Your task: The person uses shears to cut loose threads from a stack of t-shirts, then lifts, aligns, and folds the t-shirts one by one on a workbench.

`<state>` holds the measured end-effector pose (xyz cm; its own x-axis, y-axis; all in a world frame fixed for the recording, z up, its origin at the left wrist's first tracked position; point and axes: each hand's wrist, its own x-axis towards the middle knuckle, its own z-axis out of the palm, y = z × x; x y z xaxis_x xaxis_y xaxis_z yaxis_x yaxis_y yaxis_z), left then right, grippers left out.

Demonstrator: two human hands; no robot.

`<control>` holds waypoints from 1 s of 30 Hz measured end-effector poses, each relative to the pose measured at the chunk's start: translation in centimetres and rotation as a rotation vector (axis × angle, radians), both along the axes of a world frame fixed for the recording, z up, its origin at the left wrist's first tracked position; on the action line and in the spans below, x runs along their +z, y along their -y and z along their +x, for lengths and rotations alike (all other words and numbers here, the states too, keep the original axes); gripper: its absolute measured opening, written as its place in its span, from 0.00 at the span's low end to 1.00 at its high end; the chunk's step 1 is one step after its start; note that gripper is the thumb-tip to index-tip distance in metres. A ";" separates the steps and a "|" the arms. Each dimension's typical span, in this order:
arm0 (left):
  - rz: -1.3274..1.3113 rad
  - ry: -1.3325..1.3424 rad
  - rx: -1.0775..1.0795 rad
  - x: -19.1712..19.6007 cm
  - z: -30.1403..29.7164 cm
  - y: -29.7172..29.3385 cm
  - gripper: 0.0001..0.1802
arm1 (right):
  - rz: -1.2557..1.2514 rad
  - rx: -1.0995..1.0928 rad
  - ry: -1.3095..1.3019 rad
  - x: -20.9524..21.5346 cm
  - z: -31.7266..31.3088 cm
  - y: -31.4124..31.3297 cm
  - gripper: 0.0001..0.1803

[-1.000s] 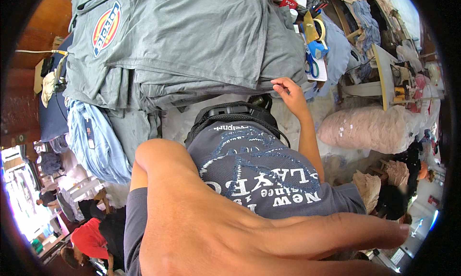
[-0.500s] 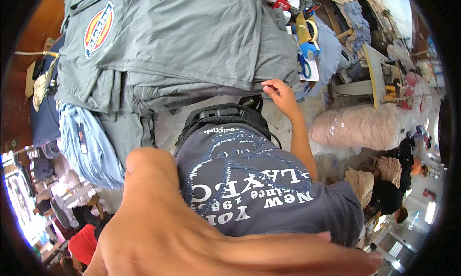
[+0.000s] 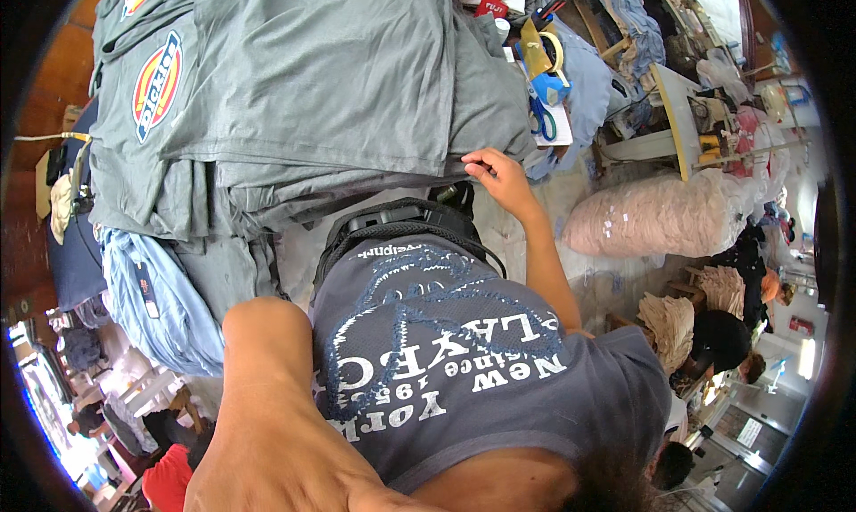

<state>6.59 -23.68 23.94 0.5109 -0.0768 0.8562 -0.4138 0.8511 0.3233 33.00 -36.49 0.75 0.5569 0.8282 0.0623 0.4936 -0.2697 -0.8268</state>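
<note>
My right hand (image 3: 501, 180) is at the front edge of a pile of grey T-shirts (image 3: 321, 84), its fingers loosely bent and slightly apart. Nothing shows between them, and the fingertips are beside the cloth or lightly against it. The top shirts bear a round red, yellow and white print (image 3: 157, 87) at the left. My left arm is bent up close to the camera, with the elbow large at the lower left. Only the wrist and back of my left hand (image 3: 308, 481) show at the bottom edge; its fingers are out of view.
Right of the pile lie blue-handled scissors (image 3: 542, 120), a tape roll (image 3: 553, 52) and a red packet (image 3: 492, 7). Light blue cloth (image 3: 156, 303) hangs at the left. A plastic-wrapped pinkish bundle (image 3: 655, 225) lies on the floor. People work in the background, one in red (image 3: 168, 478).
My left hand has moved down, so its fingers have left the view. The whole scene has shifted slightly left. My right hand keeps its place by the shirt pile.
</note>
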 end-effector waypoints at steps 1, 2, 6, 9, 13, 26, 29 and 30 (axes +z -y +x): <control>0.003 -0.001 0.000 0.0 0.1 -0.2 0.15 | 0.001 -0.004 -0.001 0.0 0.0 0.0 0.11; 0.004 0.001 -0.003 0.0 0.0 -0.3 0.15 | -0.005 -0.004 -0.008 0.0 0.0 0.0 0.11; 0.007 0.001 -0.001 0.0 0.3 -0.7 0.15 | -0.033 -0.009 -0.015 0.2 0.0 -0.1 0.11; 0.007 0.002 -0.003 -0.1 0.5 -1.0 0.15 | -0.026 -0.010 -0.019 -0.1 0.3 -0.1 0.11; 0.012 -0.004 0.011 -0.1 0.8 -1.2 0.15 | -0.031 -0.007 -0.053 0.0 0.4 -0.2 0.11; -0.003 -0.023 0.025 0.7 0.6 -1.8 0.15 | -0.073 -0.001 -0.086 -0.2 1.1 -0.2 0.11; -0.011 -0.032 0.038 1.0 0.4 -2.0 0.15 | -0.081 0.009 -0.099 -0.2 1.2 -0.3 0.11; -0.011 -0.038 0.048 1.2 0.2 -1.9 0.15 | -0.082 0.011 -0.104 -0.2 1.2 -0.2 0.11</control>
